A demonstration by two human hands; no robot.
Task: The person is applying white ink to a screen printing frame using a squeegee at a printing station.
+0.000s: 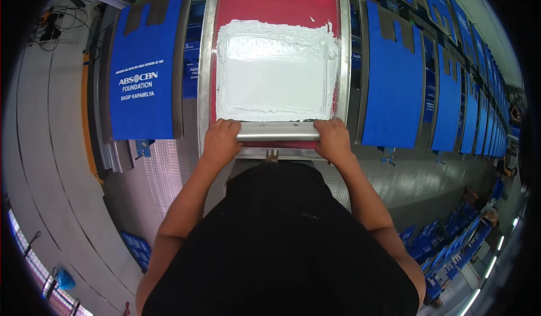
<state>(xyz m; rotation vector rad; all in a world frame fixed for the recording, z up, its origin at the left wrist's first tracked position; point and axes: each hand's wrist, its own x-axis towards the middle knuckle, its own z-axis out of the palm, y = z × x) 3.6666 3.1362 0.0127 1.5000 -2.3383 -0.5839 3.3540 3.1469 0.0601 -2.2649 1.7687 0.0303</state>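
Observation:
A silkscreen frame with a metal border lies in front of me, its mesh red at the far end. White ink is spread thickly over the middle of the mesh, with ragged ridges at its sides. Across the near end rests a squeegee with a silver metal handle. My left hand is closed round its left end and my right hand round its right end. The squeegee's blade is hidden beneath the handle. A metal hinge or clip sits at the frame's near edge.
Left of the frame, a board carries blue fabric with white print. Blue fabric panels on boards run in rows to the right. Cables lie at the far left. More blue printed pieces stand at the lower right.

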